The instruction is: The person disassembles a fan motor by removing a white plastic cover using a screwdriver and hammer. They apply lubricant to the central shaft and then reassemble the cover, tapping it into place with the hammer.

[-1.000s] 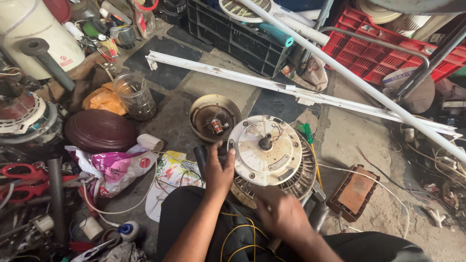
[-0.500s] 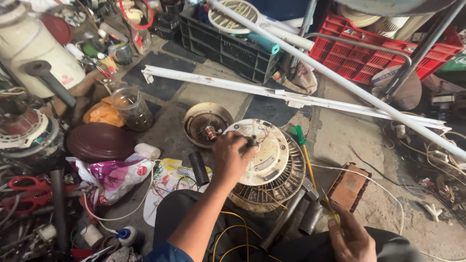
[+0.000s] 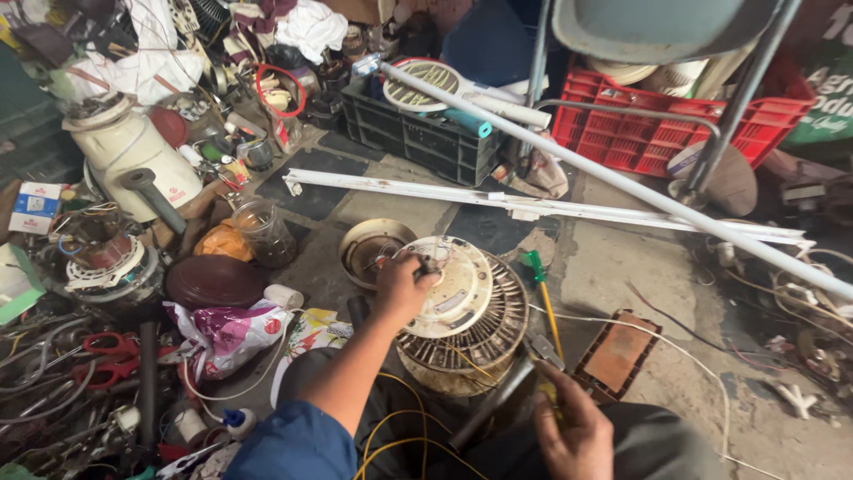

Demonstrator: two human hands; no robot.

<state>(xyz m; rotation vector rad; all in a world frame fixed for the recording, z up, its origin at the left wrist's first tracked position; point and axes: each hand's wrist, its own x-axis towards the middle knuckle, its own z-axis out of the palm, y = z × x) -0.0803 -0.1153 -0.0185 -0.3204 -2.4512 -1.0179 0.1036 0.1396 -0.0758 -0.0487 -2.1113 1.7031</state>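
Grimy concrete floor (image 3: pixel 622 267) strewn with clutter; a red crate (image 3: pixel 649 133) and black crate (image 3: pixel 418 138) stand behind.

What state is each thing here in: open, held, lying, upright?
Left hand: gripping the cream fan motor cover.
Fan motor: cover tilted on top, winding exposed.
Right hand: closed around a metal tool.
Green-handled screwdriver: lying on floor.
Glass jar: upright, lidless.
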